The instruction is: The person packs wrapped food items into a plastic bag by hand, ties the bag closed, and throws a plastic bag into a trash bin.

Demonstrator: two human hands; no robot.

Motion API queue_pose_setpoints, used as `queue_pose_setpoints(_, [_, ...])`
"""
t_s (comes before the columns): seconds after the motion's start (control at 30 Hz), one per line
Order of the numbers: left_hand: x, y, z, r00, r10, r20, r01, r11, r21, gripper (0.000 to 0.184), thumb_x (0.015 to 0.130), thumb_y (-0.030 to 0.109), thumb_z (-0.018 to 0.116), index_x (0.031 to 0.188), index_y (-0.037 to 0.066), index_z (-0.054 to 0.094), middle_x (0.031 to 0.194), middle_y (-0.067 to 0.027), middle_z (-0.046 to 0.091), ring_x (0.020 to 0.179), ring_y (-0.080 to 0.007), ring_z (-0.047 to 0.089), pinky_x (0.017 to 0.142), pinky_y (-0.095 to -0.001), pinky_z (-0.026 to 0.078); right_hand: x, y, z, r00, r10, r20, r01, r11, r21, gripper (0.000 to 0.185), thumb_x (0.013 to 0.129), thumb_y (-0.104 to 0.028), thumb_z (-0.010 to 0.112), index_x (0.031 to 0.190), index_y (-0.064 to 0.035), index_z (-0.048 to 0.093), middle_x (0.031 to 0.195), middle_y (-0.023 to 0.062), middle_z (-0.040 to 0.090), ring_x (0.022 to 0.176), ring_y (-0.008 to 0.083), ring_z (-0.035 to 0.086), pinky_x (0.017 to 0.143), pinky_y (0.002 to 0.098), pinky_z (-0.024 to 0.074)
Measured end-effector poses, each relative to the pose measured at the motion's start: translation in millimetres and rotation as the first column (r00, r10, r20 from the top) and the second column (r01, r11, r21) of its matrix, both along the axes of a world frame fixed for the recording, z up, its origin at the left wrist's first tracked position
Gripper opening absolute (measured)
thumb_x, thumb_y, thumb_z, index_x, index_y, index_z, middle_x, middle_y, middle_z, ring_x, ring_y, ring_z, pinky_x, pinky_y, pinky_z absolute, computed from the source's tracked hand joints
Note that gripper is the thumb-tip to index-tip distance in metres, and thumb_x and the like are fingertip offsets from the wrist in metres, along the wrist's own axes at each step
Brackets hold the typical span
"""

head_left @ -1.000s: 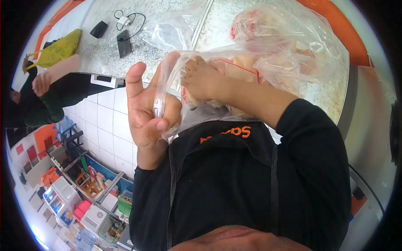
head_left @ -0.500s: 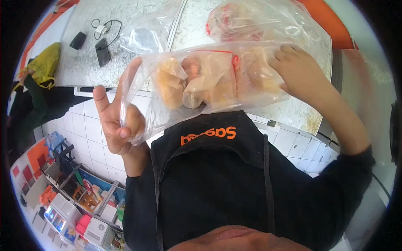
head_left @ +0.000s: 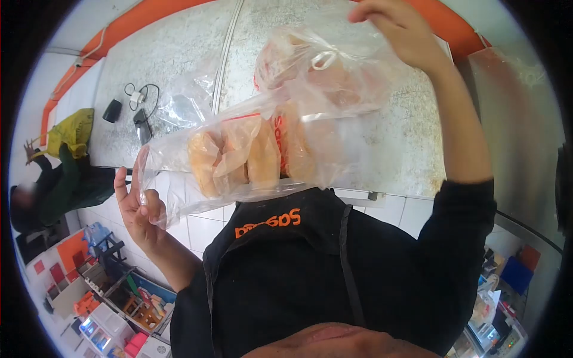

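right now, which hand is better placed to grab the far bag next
Probably the right hand: it looks free and is near the far bag, while the left hand holds one end of the front bag.

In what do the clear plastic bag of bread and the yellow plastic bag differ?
The clear plastic bag shows its golden-brown bread; the yellow plastic bag looks opaque. The clear bag stretches from the person's left hand; the yellow bag is beside another person. The clear bag looks larger than the yellow one. Both look flexible.
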State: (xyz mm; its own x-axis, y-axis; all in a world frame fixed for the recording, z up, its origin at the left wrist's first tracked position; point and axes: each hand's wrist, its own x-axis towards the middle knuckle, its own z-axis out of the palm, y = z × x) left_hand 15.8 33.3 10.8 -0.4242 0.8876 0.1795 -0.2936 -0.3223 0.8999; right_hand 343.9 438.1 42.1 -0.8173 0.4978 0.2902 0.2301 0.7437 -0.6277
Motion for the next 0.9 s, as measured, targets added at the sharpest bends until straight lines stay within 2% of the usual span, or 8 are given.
queue_pose_setpoints(0.13, [10.7, 5.1, 8.8, 0.980, 0.139, -0.145, -0.159, 0.978, -0.136, 0.066, 0.083, 0.007, 0.066, 0.139, 0.002, 0.031, 0.145, -0.0345, 0.030, 0.057, -0.0039, 0.049, 0.050, -0.0142, 0.042, 1.6, 9.1, -66.5, 0.569, 0.084, 0.818, 0.288, 0.911, -0.294, 0.024, 0.086, -0.015, 0.056, 0.106, -0.0055, 0.064, 0.106, 0.0102, 0.066, 0.099, 0.0238, 0.060, 0.085, 0.0353, 0.0494])
queue_pose_setpoints(0.2, [20.7, 2.8, 12.0, 0.864, 0.193, -0.464, -0.320, 0.924, -0.211, 0.073, 0.082, 0.015, 0.071, 0.141, 0.001, 0.030, 0.142, -0.0316, 0.038, 0.059, -0.0056, 0.048, 0.052, -0.0181, 0.043, 24.1, -11.4, -128.5, 0.597, -0.028, 0.802, -0.106, 0.988, 0.113, 0.032, 0.083, -0.023, 0.060, 0.110, -0.0070, 0.063, 0.107, 0.0134, 0.065, 0.103, 0.0289, 0.060, 0.085, 0.0380, 0.0514])
queue_pose_setpoints(0.3, [29.3, 0.0, 15.4, 0.762, 0.219, -0.610, -0.424, 0.880, -0.214, 0.067, 0.086, 0.015, 0.067, 0.140, 0.001, 0.030, 0.139, -0.0281, 0.044, 0.062, -0.0068, 0.050, 0.058, -0.0196, 0.044, 37.7, -32.2, -128.8, 0.777, -0.115, 0.619, -0.104, 0.946, 0.306, 0.028, 0.084, -0.021, 0.059, 0.107, -0.0060, 0.066, 0.106, 0.0138, 0.067, 0.101, 0.0313, 0.063, 0.086, 0.0389, 0.0520])
queue_pose_setpoints(0.43, [39.2, -9.0, 21.9, 0.650, 0.270, -0.711, -0.578, 0.783, -0.231, 0.065, 0.085, 0.011, 0.066, 0.140, 0.003, 0.031, 0.136, -0.0207, 0.047, 0.076, -0.0081, 0.052, 0.071, -0.0209, 0.046, 45.7, -25.6, -137.3, 0.827, -0.145, 0.544, -0.084, 0.924, 0.374, 0.026, 0.082, -0.018, 0.060, 0.103, -0.0055, 0.066, 0.107, 0.0135, 0.067, 0.104, 0.0283, 0.063, 0.084, 0.0375, 0.0528])
queue_pose_setpoints(0.5, [46.4, -14.7, 23.5, 0.573, 0.254, -0.779, -0.657, 0.711, -0.251, 0.063, 0.085, 0.010, 0.066, 0.139, 0.004, 0.034, 0.132, -0.0130, 0.048, 0.091, -0.0097, 0.049, 0.084, -0.0247, 0.044, 49.0, -35.7, -107.4, 0.618, -0.232, 0.751, -0.195, 0.880, 0.432, 0.026, 0.080, -0.019, 0.062, 0.101, -0.0042, 0.065, 0.104, 0.0165, 0.065, 0.101, 0.0271, 0.063, 0.083, 0.0377, 0.0523])
queue_pose_setpoints(0.63, [48.8, -33.9, 19.3, 0.541, 0.066, -0.839, -0.658, 0.654, -0.373, 0.044, 0.089, 0.017, 0.063, 0.128, 0.001, 0.049, 0.116, -0.0062, 0.056, 0.095, -0.0128, 0.051, 0.088, -0.0281, 0.042, 38.5, -40.8, -68.4, 0.455, -0.150, 0.878, -0.238, 0.929, 0.282, 0.018, 0.079, -0.015, 0.061, 0.091, -0.0028, 0.066, 0.095, 0.0168, 0.068, 0.091, 0.0262, 0.066, 0.078, 0.0371, 0.0530])
queue_pose_setpoints(0.83, [58.2, -37.0, 4.6, 0.601, 0.251, -0.759, -0.714, 0.596, -0.368, 0.024, 0.093, 0.018, 0.059, 0.105, -0.002, 0.064, 0.097, -0.0075, 0.066, 0.091, -0.0140, 0.057, 0.088, -0.0286, 0.042, 32.2, 28.9, -89.8, 0.738, -0.117, 0.664, -0.106, 0.952, 0.286, 0.014, 0.077, -0.008, 0.058, 0.087, -0.0019, 0.066, 0.083, 0.0136, 0.068, 0.081, 0.0235, 0.067, 0.069, 0.0360, 0.0508])
queue_pose_setpoints(0.9, [58.4, -37.1, 3.2, 0.591, 0.306, -0.746, -0.724, 0.608, -0.325, 0.025, 0.093, 0.019, 0.059, 0.105, -0.003, 0.064, 0.100, -0.0087, 0.066, 0.094, -0.0140, 0.058, 0.089, -0.0289, 0.042, 28.2, 49.8, -80.5, 0.893, 0.068, 0.445, 0.036, 0.975, -0.220, 0.011, 0.081, -0.010, 0.058, 0.085, -0.0033, 0.064, 0.075, 0.0043, 0.063, 0.072, 0.0149, 0.061, 0.065, 0.0296, 0.0468])
